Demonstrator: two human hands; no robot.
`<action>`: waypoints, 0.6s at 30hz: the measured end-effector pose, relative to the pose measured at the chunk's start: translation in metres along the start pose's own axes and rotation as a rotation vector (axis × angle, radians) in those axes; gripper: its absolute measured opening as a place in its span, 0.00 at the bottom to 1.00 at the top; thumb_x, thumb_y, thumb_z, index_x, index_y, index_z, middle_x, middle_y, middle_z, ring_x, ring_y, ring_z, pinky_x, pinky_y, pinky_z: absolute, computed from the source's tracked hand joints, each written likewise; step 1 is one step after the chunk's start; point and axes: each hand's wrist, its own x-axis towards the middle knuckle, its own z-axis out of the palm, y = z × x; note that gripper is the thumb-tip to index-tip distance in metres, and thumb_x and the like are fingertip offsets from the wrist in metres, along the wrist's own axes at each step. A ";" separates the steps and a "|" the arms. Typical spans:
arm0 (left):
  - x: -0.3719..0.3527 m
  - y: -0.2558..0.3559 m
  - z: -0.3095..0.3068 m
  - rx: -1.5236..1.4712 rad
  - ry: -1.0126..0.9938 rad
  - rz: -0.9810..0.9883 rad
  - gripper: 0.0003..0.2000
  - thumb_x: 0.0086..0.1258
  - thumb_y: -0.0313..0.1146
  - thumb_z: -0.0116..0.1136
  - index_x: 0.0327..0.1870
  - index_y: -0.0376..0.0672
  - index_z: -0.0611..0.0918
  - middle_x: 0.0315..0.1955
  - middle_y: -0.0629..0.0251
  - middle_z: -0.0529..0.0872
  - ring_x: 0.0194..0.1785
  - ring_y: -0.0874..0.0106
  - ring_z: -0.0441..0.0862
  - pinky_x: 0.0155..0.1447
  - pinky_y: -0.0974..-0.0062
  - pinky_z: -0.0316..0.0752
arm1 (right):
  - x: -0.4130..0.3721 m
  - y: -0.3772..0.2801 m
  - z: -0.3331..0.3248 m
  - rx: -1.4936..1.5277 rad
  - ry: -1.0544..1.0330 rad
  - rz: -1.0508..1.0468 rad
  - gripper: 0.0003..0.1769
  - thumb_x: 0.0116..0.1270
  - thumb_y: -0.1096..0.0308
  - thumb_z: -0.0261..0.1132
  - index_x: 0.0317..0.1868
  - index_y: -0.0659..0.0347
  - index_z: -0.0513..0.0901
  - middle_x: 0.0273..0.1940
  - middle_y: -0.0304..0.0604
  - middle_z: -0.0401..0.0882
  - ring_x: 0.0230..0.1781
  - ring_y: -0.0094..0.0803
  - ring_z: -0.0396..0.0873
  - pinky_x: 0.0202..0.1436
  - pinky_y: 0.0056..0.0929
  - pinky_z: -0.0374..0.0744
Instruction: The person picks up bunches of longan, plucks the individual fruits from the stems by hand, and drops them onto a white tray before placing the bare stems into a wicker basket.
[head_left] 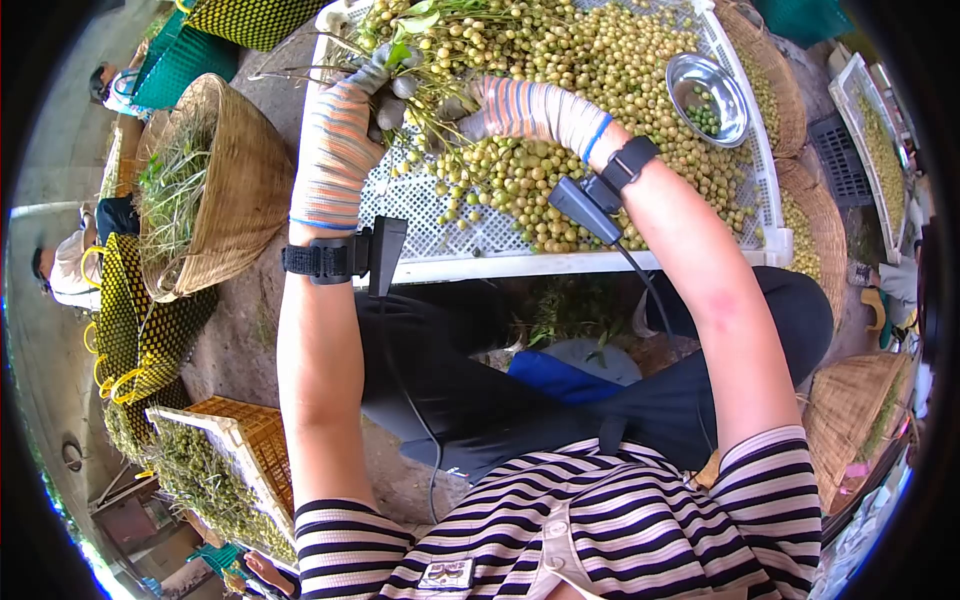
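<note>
My left hand (pixel 338 145), in a striped knit glove with grey fingertips, is closed around thin woody stems at the tray's near-left side. A twiggy bunch (pixel 425 95) of small round fruits with a few green leaves hangs between my hands. My right hand (pixel 525 108), gloved the same way, reaches in from the right with its fingers curled on this bunch; its fingertips are partly hidden. Loose yellow-green fruits (pixel 600 150) cover much of the white perforated tray (pixel 540 264). A metal bowl (pixel 738 92) holding a few greener fruits rests on them at the right.
Left of the tray stands a wicker basket (pixel 240 190) of cut stems. Yellow-black woven bags (pixel 125 330) and a crate (pixel 240 430) with fruit bunches lie farther left. More wicker baskets (pixel 815 215) line the right side. Cables hang from both wrist devices. Other people sit at far left.
</note>
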 end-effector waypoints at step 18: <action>-0.003 0.013 -0.014 -0.390 0.221 -0.395 0.08 0.67 0.34 0.55 0.33 0.40 0.82 0.20 0.69 0.81 0.17 0.82 0.67 0.20 0.84 0.61 | -0.041 0.054 0.051 0.744 0.306 0.293 0.21 0.63 0.49 0.59 0.36 0.61 0.83 0.20 0.35 0.74 0.18 0.20 0.67 0.20 0.18 0.64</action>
